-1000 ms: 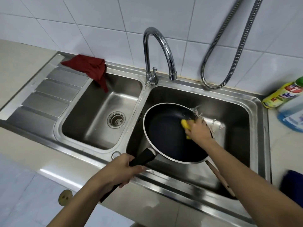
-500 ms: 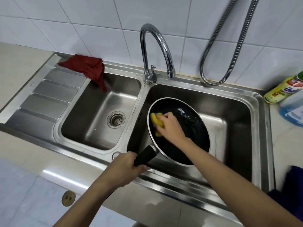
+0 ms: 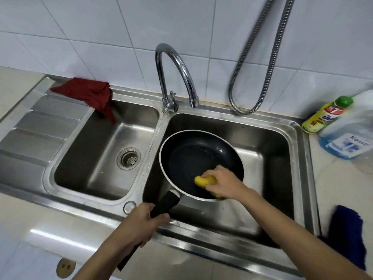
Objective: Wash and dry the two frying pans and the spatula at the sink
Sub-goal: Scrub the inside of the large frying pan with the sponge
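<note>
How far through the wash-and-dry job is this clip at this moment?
Early. Nothing looks finished. In hand: the left hand grips the frying pan by its handle over the right basin while the right hand scrubs its inside with a yellow sponge. Left: rinsing and drying this pan; the red cloth lies unused. The second pan and spatula are not visible now.

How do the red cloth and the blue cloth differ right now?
Colour: the red cloth is dark red, the blue cloth deep blue. Place: the red cloth lies at the sink's back left corner, the blue cloth on the counter to the sink's right, near the front. Pose: the red cloth drapes a corner down into the left basin; the blue cloth stays outside the basins. Shared: both crumpled, neither touched by a hand.
</note>
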Demonstrator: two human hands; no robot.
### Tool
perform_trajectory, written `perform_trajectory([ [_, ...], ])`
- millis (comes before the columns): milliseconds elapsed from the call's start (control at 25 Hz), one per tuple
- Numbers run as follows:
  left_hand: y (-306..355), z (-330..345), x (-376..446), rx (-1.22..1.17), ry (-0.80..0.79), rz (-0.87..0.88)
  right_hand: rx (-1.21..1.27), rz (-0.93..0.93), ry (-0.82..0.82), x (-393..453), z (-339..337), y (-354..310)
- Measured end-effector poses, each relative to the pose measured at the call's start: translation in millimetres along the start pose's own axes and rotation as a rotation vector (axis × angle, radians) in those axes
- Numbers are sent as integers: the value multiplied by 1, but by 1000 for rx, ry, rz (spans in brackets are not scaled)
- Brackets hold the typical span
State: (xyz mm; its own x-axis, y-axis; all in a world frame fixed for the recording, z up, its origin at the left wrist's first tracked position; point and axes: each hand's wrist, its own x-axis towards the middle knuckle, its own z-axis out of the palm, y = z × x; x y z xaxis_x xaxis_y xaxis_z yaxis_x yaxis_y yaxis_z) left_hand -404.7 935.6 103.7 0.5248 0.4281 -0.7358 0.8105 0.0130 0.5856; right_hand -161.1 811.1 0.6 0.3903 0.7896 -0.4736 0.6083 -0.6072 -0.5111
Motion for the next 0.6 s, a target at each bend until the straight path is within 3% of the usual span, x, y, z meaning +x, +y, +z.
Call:
perform_trajectory([
  [80,2,6,2,115,30,19,176,-99,4,-9,23,-30],
  [160,2,9,0,267,55,51,224,-141,133,2,39,-51],
  [320,-5,13,-9,378,70,97,-47,11,364,39,32,-44],
  [480,-9,17,-12,345,114,125,-227,227,312,42,6,6],
  [600,-7,16,-5,370,156,145,-123,281,204,11,2,31],
])
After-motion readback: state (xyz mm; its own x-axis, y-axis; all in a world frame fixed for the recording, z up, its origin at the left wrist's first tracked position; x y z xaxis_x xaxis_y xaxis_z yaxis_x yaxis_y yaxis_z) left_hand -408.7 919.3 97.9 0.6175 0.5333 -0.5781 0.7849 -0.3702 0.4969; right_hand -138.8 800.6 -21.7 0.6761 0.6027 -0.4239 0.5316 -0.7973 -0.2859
